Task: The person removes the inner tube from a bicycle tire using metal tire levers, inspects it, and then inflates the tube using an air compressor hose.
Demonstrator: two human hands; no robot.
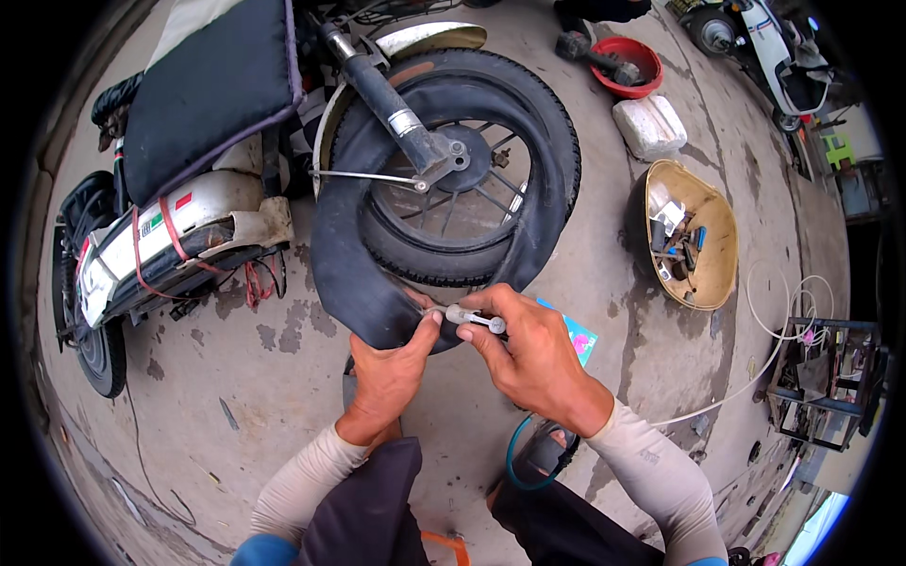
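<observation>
the left hand (389,370) is clenched on a fold of the black inner tube (349,274), which hangs pulled out of the wheel (453,151) toward six o'clock of it. the right hand (528,354) pinches a small metal valve tool (477,320) between thumb and fingertips, set against the tube's valve right where the two hands meet.

risks, as i judge them: the small tool could slip off the valve if the tube fold slackens, and a tiny valve part could drop onto the stained concrete floor (604,255) and roll away.

at three o'clock of the wheel lies a yellow helmet shell (722,236) used as a tray, holding what seem to be small tools and bits, too small to tell. at one o'clock a red bowl (651,52) holds a dark tool. at far right stands a metal crate (826,382) of odds.
</observation>
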